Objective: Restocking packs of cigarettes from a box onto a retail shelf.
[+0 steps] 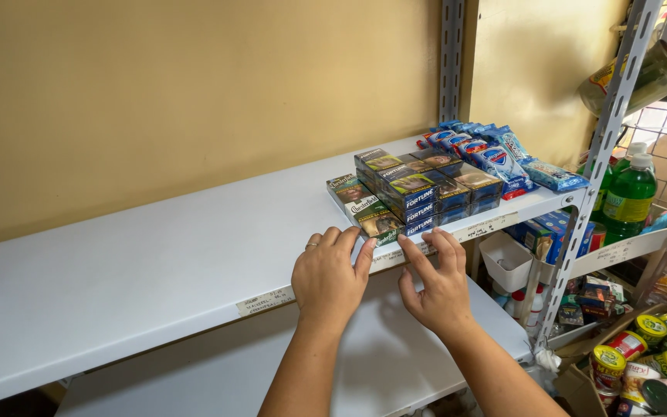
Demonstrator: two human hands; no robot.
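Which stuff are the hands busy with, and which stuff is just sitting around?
Busy with:
left hand
right hand
small packs on the white shelf, fingertips at the nearest one

Just sitting around:
blue soap packets
green bottles
tins

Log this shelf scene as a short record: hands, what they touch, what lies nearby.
left hand: flat on the white shelf, fingers touching the green packs
right hand: at the shelf's front edge, holding nothing
beside: stacked blue packs, then blue wrapped bars
lower right: green bottles, tins in a box
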